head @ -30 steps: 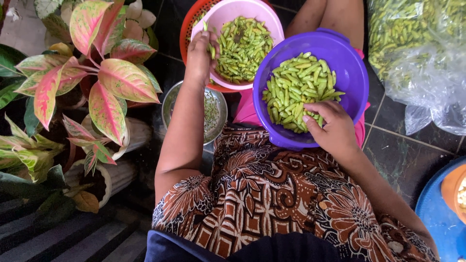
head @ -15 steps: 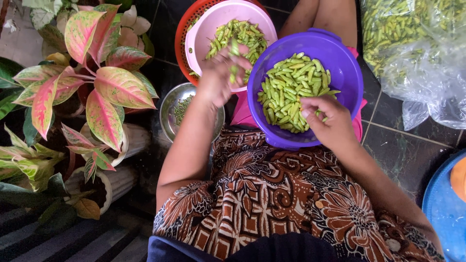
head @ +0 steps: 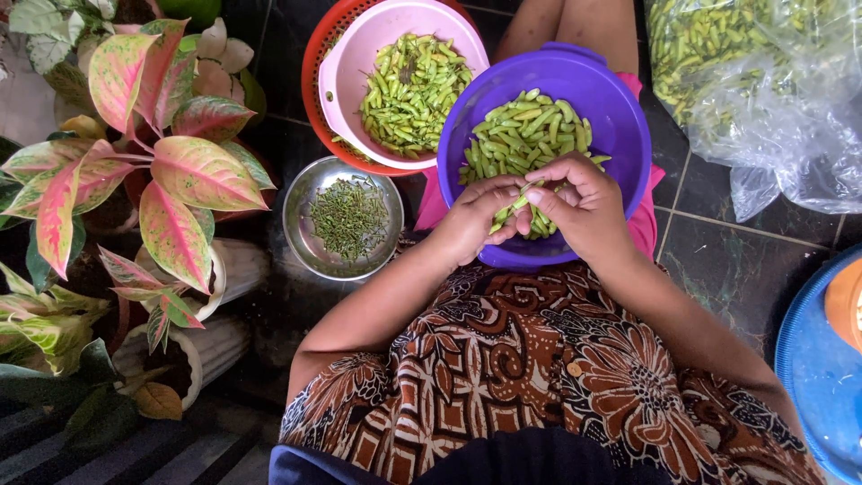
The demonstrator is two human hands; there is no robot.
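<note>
A clear plastic bag of green chilies is lying at upper right. The purple bowl of chilies is resting on the lap, touching the pink bowl inside a red basket. A steel dish is holding stems. The left hand and right hand are meeting over the purple bowl, fingers pinching one green chili between them.

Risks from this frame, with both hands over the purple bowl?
1. The purple bowl sits on the lap, not the floor; it might tip.
2. Both hands, left hand and right hand, pinch one chili; it may snap or drop.
3. The metal bowl of stems sits near the left elbow, easy to knock.
</note>
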